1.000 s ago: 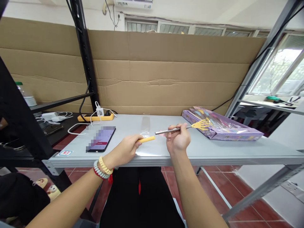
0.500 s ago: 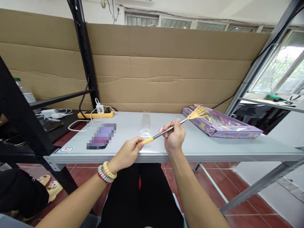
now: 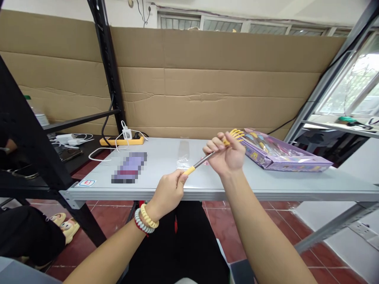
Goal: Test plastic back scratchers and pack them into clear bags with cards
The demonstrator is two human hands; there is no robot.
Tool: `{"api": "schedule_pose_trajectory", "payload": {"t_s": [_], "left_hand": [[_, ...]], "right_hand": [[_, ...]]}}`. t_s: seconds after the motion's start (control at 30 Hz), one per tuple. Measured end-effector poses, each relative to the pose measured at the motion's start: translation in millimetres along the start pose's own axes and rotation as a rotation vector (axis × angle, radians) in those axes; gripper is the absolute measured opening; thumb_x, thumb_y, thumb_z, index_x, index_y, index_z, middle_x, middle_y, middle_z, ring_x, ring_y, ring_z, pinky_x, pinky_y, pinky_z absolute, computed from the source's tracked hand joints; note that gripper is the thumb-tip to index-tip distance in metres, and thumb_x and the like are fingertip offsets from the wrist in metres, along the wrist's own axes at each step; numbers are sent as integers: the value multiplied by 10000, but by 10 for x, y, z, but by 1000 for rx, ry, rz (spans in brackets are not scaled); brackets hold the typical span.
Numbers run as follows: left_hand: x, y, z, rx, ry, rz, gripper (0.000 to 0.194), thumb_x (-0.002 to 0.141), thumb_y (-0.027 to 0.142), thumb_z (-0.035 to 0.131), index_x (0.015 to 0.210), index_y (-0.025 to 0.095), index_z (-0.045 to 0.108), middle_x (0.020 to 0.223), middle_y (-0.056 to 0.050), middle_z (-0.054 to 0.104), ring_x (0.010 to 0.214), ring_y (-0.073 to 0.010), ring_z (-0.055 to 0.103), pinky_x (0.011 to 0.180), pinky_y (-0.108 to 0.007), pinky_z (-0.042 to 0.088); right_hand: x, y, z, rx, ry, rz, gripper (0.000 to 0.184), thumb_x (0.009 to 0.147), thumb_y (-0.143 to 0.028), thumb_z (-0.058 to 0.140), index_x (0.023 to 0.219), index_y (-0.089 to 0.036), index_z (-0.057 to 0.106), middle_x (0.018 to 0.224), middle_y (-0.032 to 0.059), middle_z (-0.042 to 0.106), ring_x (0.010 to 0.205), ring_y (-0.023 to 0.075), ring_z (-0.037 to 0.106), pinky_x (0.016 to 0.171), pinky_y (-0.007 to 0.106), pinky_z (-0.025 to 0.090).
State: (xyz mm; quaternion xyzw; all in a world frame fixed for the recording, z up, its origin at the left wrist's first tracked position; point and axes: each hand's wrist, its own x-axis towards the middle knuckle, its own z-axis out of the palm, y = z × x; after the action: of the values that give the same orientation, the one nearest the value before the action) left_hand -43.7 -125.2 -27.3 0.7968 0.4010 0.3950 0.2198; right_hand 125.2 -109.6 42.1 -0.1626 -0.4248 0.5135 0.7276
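A back scratcher point(image 3: 204, 159) with a yellow handle, a thin metal rod and a yellow claw head spans the space between my hands, above the table's front part. My left hand point(image 3: 169, 192) is closed around the yellow handle at its lower end. Up by the claw, my right hand point(image 3: 229, 154) has its curled fingers and thumb on the scratcher, palm partly turned toward me. Its fingers hide part of the claw head, whose yellow prongs poke out beyond them. Beneath the rod, a small pink thing lies on the table, too small to name.
A purple box with a clear window point(image 3: 296, 159) rests on the right of the grey table point(image 3: 281, 183). Left are a pixelated phone point(image 3: 128, 167) and a yellow power strip point(image 3: 109, 141) with white cables. A clear plastic sleeve point(image 3: 183, 154) lies mid-table. Cardboard point(image 3: 207, 83) stands behind.
My right hand has shifted from the middle of the rod up to the claw head, its palm turning into view. The left hand has moved slightly right, still on the handle.
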Motion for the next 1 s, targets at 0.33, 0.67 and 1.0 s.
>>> {"api": "schedule_pose_trajectory", "payload": {"t_s": [0.33, 0.67, 1.0], "left_hand": [[-175, 389, -199, 423, 2, -130, 290, 913, 298, 301, 704, 213, 483, 521, -8, 499, 485, -171, 454, 504, -290, 185], [34, 110, -183, 162, -5, -110, 348, 911, 387, 305, 753, 209, 560, 570, 8, 542, 539, -154, 482, 532, -262, 287], [76, -200, -425, 82, 122, -201, 353, 876, 440, 357, 724, 190, 555, 576, 16, 533, 540, -139, 477, 518, -249, 328]], "right_hand": [[-203, 236, 304, 332, 91, -11, 418, 772, -302, 549, 546, -205, 212, 447, -110, 28, 364, 41, -14, 310, 187, 84], [-109, 378, 139, -19, -13, -22, 144, 654, -300, 540, 650, -215, 423, 465, -75, 338, 413, 87, 380, 436, 230, 368], [715, -109, -1193, -2025, 85, 710, 513, 523, -522, 734, 827, -117, 654, 923, 150, 648, 863, 268, 611, 670, 315, 448]]}}
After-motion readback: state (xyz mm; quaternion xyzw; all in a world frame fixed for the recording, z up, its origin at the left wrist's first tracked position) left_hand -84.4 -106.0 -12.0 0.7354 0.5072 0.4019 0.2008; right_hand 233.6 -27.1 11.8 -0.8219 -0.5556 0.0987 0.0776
